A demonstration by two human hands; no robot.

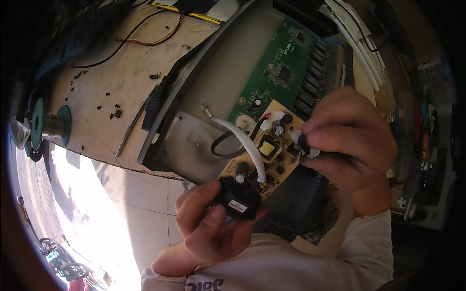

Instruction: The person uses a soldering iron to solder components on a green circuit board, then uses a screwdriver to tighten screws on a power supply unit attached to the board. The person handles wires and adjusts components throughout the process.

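My left hand (208, 235) grips a black power socket (238, 201) at the near end of a tan power supply board (229, 170). The board is tilted up over the metal case, with capacitors, a yellow transformer (268, 148) and a white sleeved cable (242, 138) on it. At the board's right end, the fingers of my right hand (354, 138) pinch a small capacitor (314, 153). Those fingertips partly cover it, so whether it is still fixed to the board is hidden. The cable arches left to a ring terminal (205, 106).
The open metal case (187, 131) holds a green circuit board (272, 68) with a row of ports. On the wooden table (97, 58) lie loose screws (116, 113), a thin metal rod-like tool (131, 127) and a solder spool (51, 123). Red and black wires (150, 44) lie farther back.
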